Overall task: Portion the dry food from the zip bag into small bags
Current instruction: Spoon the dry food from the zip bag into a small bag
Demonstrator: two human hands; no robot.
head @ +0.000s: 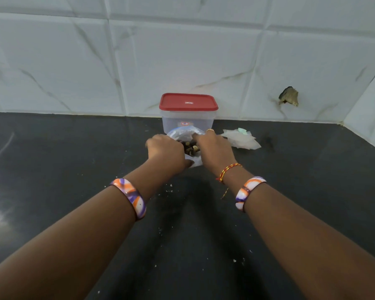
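Observation:
A clear zip bag [183, 132] with dark and pale dry food [190, 147] inside stands on the black counter, just in front of a plastic box. My left hand [166, 150] grips the bag's left side with curled fingers. My right hand [214, 148] holds its right side, fingers curled over the bag's upper edge. The fingertips of both hands are hidden behind the bag. A small heap of empty clear small bags [240, 138] lies on the counter just right of my right hand.
A clear plastic box with a red lid [188, 102] stands against the white tiled wall behind the zip bag. The black counter [74, 152] has scattered crumbs near my forearms. A broken hole [288, 96] shows in the wall tile at the right.

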